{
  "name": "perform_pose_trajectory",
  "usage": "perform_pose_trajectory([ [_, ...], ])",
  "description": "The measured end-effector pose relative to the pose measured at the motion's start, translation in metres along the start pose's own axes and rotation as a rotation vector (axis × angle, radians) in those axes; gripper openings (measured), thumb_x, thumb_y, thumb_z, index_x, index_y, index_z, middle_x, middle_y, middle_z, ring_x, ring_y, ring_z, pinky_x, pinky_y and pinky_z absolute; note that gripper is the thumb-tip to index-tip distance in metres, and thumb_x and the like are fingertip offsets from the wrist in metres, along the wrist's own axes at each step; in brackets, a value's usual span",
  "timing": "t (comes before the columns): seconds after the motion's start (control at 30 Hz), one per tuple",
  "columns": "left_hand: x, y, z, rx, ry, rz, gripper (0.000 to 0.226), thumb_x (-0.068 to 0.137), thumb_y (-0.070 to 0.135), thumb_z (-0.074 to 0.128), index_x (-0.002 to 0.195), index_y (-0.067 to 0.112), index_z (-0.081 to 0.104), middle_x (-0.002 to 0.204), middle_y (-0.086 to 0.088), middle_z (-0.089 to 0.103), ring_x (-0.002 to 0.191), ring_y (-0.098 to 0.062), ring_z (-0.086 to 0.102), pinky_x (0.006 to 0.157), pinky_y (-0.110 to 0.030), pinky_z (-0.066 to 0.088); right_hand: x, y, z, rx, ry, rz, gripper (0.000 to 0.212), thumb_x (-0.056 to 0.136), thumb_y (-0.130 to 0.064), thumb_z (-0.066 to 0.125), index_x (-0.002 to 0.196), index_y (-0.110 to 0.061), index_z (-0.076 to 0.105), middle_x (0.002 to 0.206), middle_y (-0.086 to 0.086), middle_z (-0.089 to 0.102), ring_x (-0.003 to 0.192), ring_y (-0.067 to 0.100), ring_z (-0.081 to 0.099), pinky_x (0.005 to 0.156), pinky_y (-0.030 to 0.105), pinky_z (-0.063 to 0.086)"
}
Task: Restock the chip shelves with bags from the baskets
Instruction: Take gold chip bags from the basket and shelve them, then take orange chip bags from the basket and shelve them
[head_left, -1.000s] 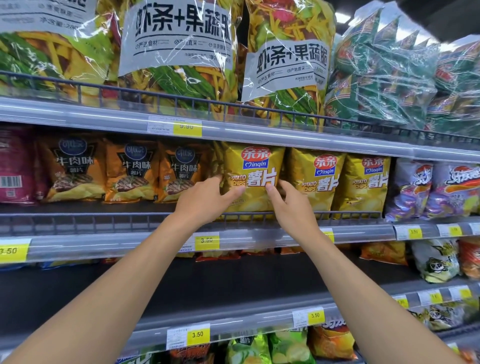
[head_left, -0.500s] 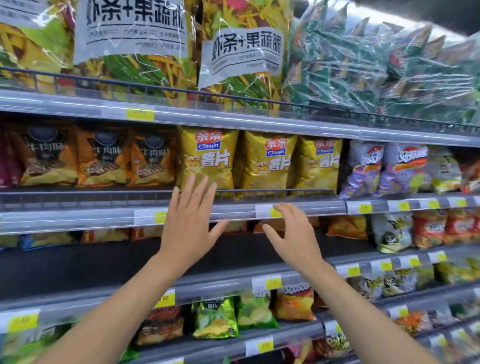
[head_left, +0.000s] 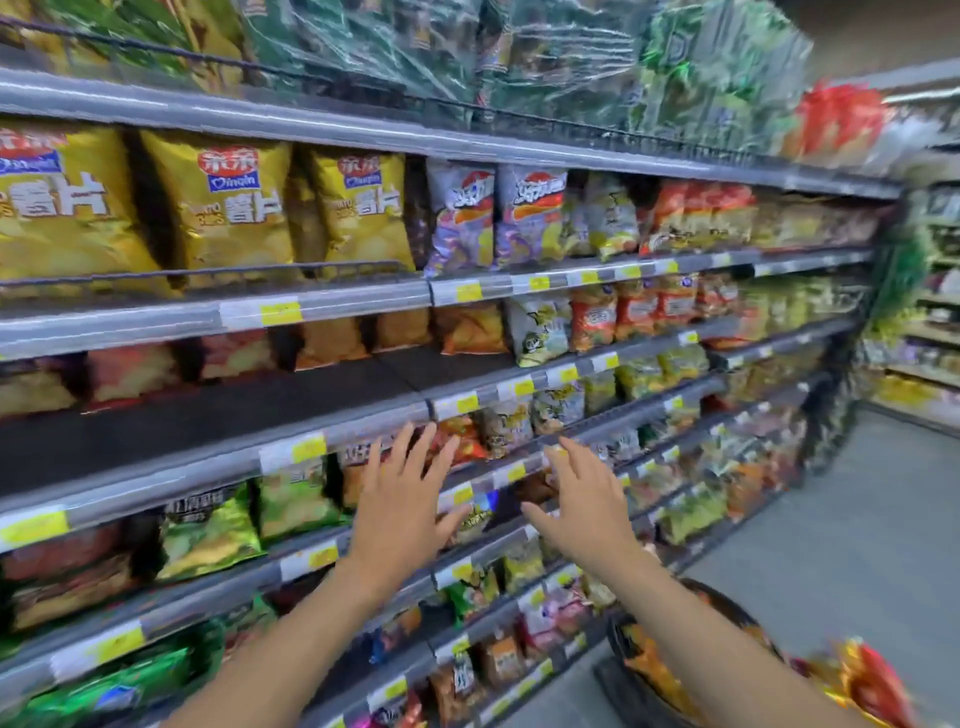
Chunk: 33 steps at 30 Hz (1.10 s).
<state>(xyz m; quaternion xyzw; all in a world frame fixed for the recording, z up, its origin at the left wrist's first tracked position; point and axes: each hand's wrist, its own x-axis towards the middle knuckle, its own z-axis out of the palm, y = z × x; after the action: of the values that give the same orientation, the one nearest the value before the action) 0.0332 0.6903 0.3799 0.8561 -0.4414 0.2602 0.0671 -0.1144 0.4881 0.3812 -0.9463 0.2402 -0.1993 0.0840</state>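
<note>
The left hand (head_left: 400, 514) and right hand (head_left: 582, 512) have dropped; the yellow chip bags (head_left: 228, 208) sit high above the fingers (head_left: 425, 452), which are spread wide, holding nothing.

glossy foil chip bags (head_left: 223, 208), smooth grey metal shelves (head_left: 363, 299)

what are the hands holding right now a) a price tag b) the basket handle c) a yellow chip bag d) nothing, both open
D: the left hand and the right hand both hover in front of the shelf rail with fingers spread, and no bag, handle or tag is in either.
</note>
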Motion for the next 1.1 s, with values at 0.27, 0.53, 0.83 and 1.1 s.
perform_pose_trajectory([
  [0.27, 0.013, 0.145, 0.072, -0.119, -0.210, 0.182, 0.086, 0.092, 0.074, 0.052, 0.163, 0.030, 0.030, 0.171, -0.006, 0.025, 0.158, -0.032, 0.019, 0.122, -0.063, 0.028, -0.089, 0.147, 0.001, -0.052, -0.039, 0.275, 0.082, 0.088, -0.073, 0.046, 0.157, -0.032, 0.032, 0.167, -0.005, 0.023, 0.153, 0.022, 0.022, 0.124, 0.050, 0.022],
  [0.53, 0.051, 0.242, 0.146, -0.202, -0.299, 0.322, 0.083, 0.092, 0.076, 0.030, 0.158, 0.028, 0.043, 0.166, -0.006, 0.036, 0.155, -0.032, 0.031, 0.122, -0.061, 0.025, -0.115, 0.253, 0.008, -0.110, -0.076, 0.483, 0.080, 0.089, -0.063, 0.056, 0.156, -0.026, 0.034, 0.163, 0.001, 0.032, 0.151, 0.023, 0.028, 0.123, 0.047, 0.024],
  [0.83, 0.132, 0.300, 0.253, -0.262, -0.457, 0.382, 0.091, 0.089, 0.078, 0.051, 0.162, 0.028, 0.034, 0.170, -0.005, 0.028, 0.158, -0.031, 0.023, 0.121, -0.063, 0.028, -0.074, 0.344, 0.043, -0.137, -0.156, 0.624, 0.079, 0.091, -0.066, 0.052, 0.157, -0.027, 0.034, 0.165, -0.001, 0.029, 0.152, 0.022, 0.027, 0.124, 0.045, 0.023],
  [1.1, 0.155, 0.332, 0.348, -0.387, -0.619, 0.358, 0.089, 0.096, 0.075, 0.039, 0.167, 0.029, 0.008, 0.174, -0.001, -0.001, 0.161, -0.027, -0.007, 0.128, -0.057, 0.004, -0.042, 0.414, 0.104, -0.102, -0.270, 0.690, 0.080, 0.088, -0.064, 0.049, 0.157, -0.025, 0.037, 0.163, 0.000, 0.034, 0.151, 0.021, 0.030, 0.121, 0.042, 0.029],
])
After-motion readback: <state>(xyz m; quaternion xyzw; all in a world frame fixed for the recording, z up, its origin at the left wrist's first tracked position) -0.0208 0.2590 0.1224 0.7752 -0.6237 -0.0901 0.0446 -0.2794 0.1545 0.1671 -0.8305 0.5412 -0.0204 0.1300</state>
